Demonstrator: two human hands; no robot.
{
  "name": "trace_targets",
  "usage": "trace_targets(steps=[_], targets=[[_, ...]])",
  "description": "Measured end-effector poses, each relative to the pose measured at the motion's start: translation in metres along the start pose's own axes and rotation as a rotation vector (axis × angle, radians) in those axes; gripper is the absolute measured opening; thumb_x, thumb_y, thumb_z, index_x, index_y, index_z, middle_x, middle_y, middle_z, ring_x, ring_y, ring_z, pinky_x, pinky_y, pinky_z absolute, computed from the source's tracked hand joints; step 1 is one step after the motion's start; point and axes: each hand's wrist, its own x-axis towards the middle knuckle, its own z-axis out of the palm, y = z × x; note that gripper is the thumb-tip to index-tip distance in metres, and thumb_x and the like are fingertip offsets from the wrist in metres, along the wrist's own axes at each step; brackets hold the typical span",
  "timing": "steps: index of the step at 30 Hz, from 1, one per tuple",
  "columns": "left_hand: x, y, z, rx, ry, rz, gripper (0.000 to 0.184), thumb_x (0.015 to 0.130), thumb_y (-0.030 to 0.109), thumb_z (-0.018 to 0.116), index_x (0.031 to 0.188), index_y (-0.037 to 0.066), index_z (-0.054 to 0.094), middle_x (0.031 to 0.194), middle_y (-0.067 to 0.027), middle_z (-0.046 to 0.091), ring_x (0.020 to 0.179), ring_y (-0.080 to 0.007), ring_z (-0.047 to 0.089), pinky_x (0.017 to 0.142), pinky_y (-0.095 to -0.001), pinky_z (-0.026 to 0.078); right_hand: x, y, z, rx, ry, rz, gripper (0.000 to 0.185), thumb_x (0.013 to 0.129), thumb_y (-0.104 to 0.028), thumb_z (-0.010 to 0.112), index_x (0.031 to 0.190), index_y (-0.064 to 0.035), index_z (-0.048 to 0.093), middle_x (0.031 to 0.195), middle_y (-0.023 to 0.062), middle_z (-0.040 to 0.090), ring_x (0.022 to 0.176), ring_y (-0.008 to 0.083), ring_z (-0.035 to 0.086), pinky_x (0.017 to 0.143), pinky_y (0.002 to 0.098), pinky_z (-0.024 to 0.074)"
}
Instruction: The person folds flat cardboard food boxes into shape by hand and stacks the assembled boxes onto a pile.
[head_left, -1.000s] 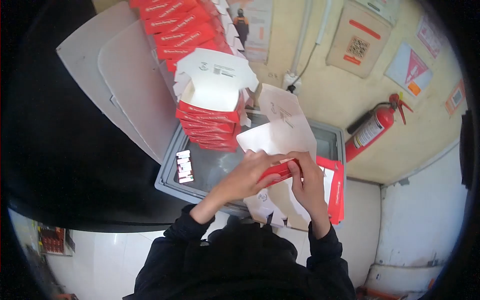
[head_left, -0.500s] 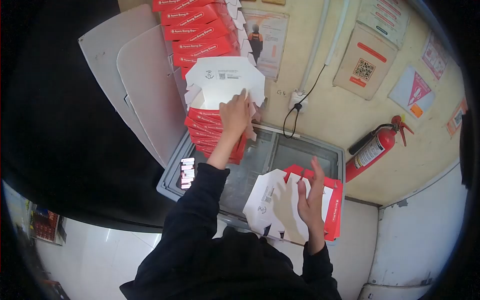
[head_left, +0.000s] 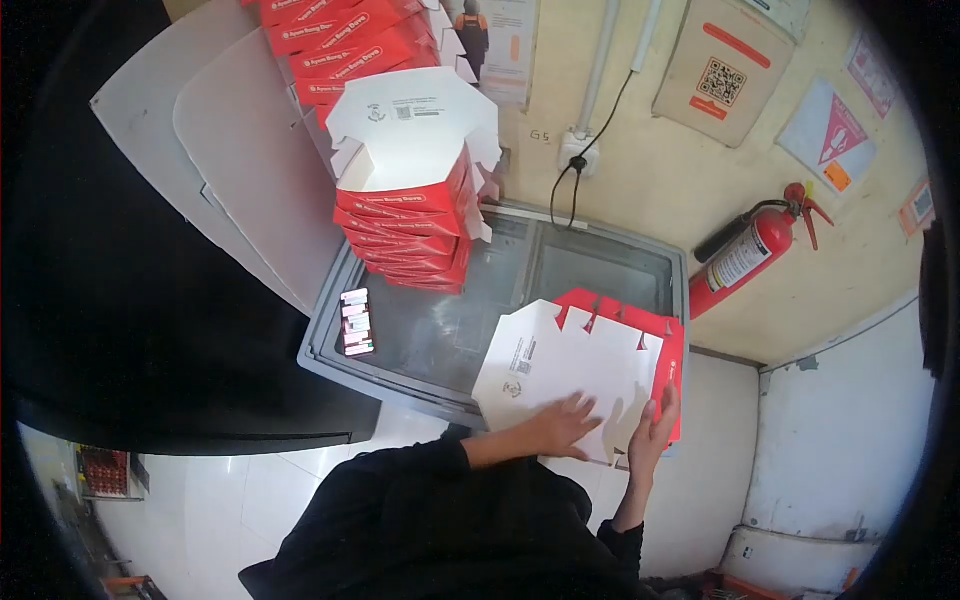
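Note:
A flat, unfolded cardboard box (head_left: 590, 365), white side up, lies at the front right of the glass-topped chest freezer, over red flat boxes (head_left: 668, 370). My left hand (head_left: 562, 425) is open above the white sheet's near part, fingers spread; whether it touches cannot be told. At the sheet's right edge, my right hand (head_left: 655, 430) is open, with thumb and fingers apart and pointing up. Farther back stands a stack of folded red boxes (head_left: 405, 235). Its top box (head_left: 420, 115) has its white lid raised and its white inside showing.
A lit phone (head_left: 356, 322) rests on the left of the freezer (head_left: 400, 388). Behind, a taller pile of red boxes (head_left: 345, 45) stands near large grey-white panels (head_left: 235, 150). A fire extinguisher (head_left: 745, 250) and a plugged cable (head_left: 576, 165) are at the wall.
My left hand has left the top box of the stack and come down to the flat sheet. My right hand has lowered to the sheet's right edge. The view has shifted.

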Motion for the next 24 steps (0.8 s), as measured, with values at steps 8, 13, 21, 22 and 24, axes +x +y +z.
trace_targets(steps=[8, 13, 21, 22, 24], targets=[[0.015, -0.01, -0.013, -0.356, -0.398, -0.177, 0.033, 0.081, 0.04, 0.071, 0.088, 0.007, 0.074, 0.095, -0.0138, 0.072, 0.091, -0.0333, 0.067, 0.079, -0.0436, 0.052, -0.021, 0.024, -0.05, 0.216, -0.383, 0.247, 0.037, 0.102, -0.026, 0.053, 0.125, 0.0032, 0.057, 0.122, 0.0161, 0.063, 0.126, 0.0282, 0.053, 0.108, 0.04, 0.0378], [0.021, -0.029, -0.024, -0.528, -0.159, -0.216, 0.025, 0.088, 0.028, 0.064, 0.085, 0.005, 0.072, 0.083, -0.018, 0.07, 0.079, -0.0356, 0.067, 0.074, -0.0451, 0.051, -0.031, 0.043, -0.068, 0.289, -0.471, 0.017, 0.029, 0.094, -0.013, 0.062, 0.12, 0.0013, 0.062, 0.121, 0.0147, 0.063, 0.12, 0.0265, 0.057, 0.104, 0.0409, 0.0428], [0.03, -0.012, -0.061, -0.638, 0.161, -0.361, 0.022, 0.092, 0.021, 0.06, 0.09, 0.001, 0.069, 0.086, -0.0188, 0.069, 0.082, -0.037, 0.066, 0.074, -0.0438, 0.051, 0.004, -0.029, -0.026, -0.06, -0.044, -0.132, 0.026, 0.079, 0.003, 0.071, 0.105, -0.0034, 0.07, 0.092, 0.0094, 0.06, 0.09, 0.0224, 0.059, 0.084, 0.0378, 0.0486], [0.032, -0.01, -0.063, -0.575, 0.209, -0.312, 0.02, 0.092, 0.019, 0.061, 0.092, 0.001, 0.069, 0.086, -0.0184, 0.069, 0.08, -0.0365, 0.066, 0.073, -0.0429, 0.051, 0.007, -0.037, -0.02, -0.127, -0.094, -0.219, 0.024, 0.079, 0.003, 0.071, 0.103, -0.0029, 0.069, 0.092, 0.0104, 0.06, 0.09, 0.0235, 0.059, 0.082, 0.0377, 0.0486], [0.034, -0.011, -0.073, -0.526, 0.241, -0.265, 0.018, 0.092, 0.018, 0.061, 0.093, 0.001, 0.069, 0.086, -0.0176, 0.068, 0.08, -0.0363, 0.066, 0.073, -0.0423, 0.051, 0.011, -0.047, -0.011, -0.263, -0.196, -0.395, 0.02, 0.079, 0.002, 0.072, 0.098, -0.002, 0.068, 0.094, 0.0123, 0.059, 0.09, 0.0259, 0.06, 0.08, 0.0374, 0.0487]])
